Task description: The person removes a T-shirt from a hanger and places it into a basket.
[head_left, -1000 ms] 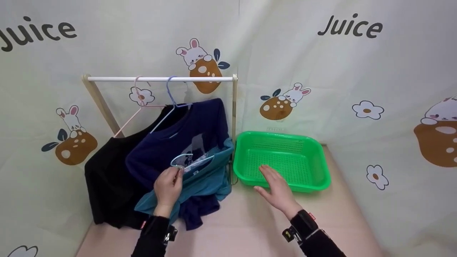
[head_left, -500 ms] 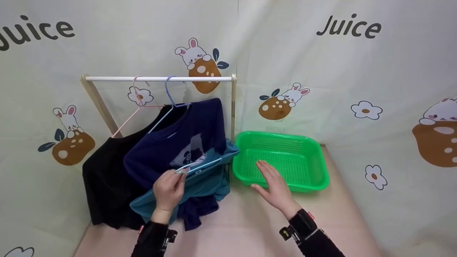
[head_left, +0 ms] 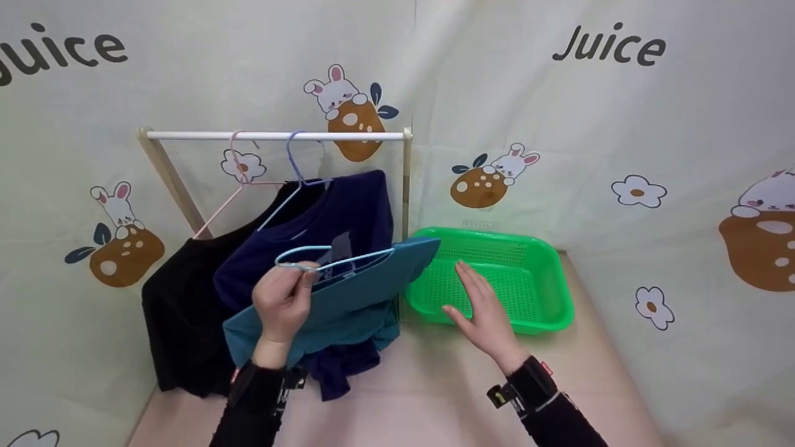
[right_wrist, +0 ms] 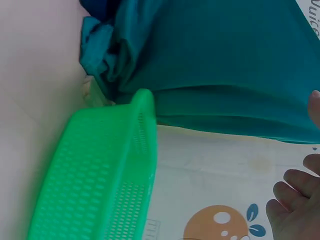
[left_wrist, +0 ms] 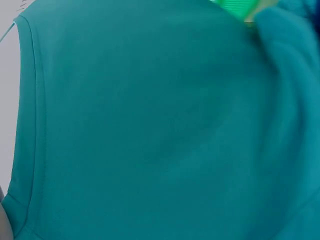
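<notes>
My left hand (head_left: pixel 282 301) pinches the hook of a light blue hanger (head_left: pixel 323 259) that carries a teal shirt (head_left: pixel 348 295), lifted in front of the rack. The teal shirt (left_wrist: pixel 165 125) fills the left wrist view and shows in the right wrist view as teal cloth (right_wrist: pixel 220 65). My right hand (head_left: pixel 484 313) is open, fingers straight, hovering over the near left part of the green basket (head_left: pixel 546 292), holding nothing. The fingertips (right_wrist: pixel 295 200) show at the right wrist view's edge beside the basket rim (right_wrist: pixel 120 165).
A small wooden rack with a white rail (head_left: pixel 273 135) stands at the back left. A black shirt (head_left: pixel 180 310) on a pink hanger (head_left: pixel 239 180) and a navy shirt (head_left: pixel 310 236) on a blue hanger (head_left: pixel 297 171) hang from it. Printed cloth walls close in behind and right.
My left hand has raised the hanger with the teal shirt upward and slightly left. The shirt's right shoulder now reaches over the basket's left rim. My right hand rose a little.
</notes>
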The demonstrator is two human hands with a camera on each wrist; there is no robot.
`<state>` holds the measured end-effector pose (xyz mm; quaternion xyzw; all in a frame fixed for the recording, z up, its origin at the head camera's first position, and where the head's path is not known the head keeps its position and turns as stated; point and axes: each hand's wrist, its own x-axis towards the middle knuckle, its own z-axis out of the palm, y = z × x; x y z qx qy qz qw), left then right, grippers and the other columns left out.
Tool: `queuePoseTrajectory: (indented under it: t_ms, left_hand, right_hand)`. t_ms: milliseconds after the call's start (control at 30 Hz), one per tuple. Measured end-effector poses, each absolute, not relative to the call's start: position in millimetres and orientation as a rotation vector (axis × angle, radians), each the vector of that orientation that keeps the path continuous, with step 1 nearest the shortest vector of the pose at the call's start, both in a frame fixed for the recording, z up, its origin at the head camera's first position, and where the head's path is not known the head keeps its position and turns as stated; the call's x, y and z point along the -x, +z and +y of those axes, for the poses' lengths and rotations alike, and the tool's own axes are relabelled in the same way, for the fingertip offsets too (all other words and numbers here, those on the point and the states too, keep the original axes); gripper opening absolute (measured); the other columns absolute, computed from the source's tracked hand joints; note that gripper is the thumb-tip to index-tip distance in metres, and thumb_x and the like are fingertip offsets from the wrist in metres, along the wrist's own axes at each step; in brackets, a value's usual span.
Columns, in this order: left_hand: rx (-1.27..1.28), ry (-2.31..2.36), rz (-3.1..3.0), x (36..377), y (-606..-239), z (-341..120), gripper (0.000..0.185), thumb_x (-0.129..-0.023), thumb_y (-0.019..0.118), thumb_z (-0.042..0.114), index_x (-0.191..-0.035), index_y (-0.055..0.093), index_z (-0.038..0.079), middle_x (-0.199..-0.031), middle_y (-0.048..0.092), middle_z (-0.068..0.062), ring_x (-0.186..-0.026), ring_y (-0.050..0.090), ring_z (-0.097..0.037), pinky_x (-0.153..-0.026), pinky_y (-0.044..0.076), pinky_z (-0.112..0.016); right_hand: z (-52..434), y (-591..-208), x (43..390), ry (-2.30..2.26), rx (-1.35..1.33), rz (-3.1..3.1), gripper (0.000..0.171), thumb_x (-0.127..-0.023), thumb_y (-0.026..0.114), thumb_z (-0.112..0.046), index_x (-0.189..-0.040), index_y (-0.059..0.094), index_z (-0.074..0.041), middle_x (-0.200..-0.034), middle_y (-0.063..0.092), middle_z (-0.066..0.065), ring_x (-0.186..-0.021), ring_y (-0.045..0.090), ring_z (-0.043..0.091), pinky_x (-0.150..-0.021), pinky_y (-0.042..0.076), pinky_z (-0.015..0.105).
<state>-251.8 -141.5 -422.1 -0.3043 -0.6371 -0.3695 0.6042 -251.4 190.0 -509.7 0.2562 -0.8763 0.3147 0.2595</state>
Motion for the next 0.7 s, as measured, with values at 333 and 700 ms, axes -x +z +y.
queuePoseTrajectory:
  t_ms: [333,700]
  left_hand:
    - [0.823,-1.011,-1.537,252.9,-392.8,-133.2,0.033,-0.099,0.063,0.02,-0.073,0.067,-0.001,-0.066,0.063,-0.011,-0.048,0.04,-0.017,-0.053,0.033,-0.028]
    - [0.877,-1.155,-1.665,261.0,-406.2,-130.3,0.013,-0.088,0.069,-0.003,-0.078,0.07,0.006,-0.063,0.057,-0.002,-0.053,0.046,-0.011,-0.055,0.036,-0.025]
  right_hand:
    - [188.9,-482.5,248.8,1.03,-0.676,-2.252,0.082,-0.091,0.073,-0.018,-0.156,0.025,-0.003,-0.153,0.04,0.016,-0.138,0.04,0.033,-0.106,0.035,0.055]
    - [189.2,-471.8,243.0,1.203,-0.634,-2.137,0.061,-0.092,0.066,0.001,-0.147,0.039,0.003,-0.115,0.064,0.011,-0.102,0.065,0.025,-0.087,0.053,0.038]
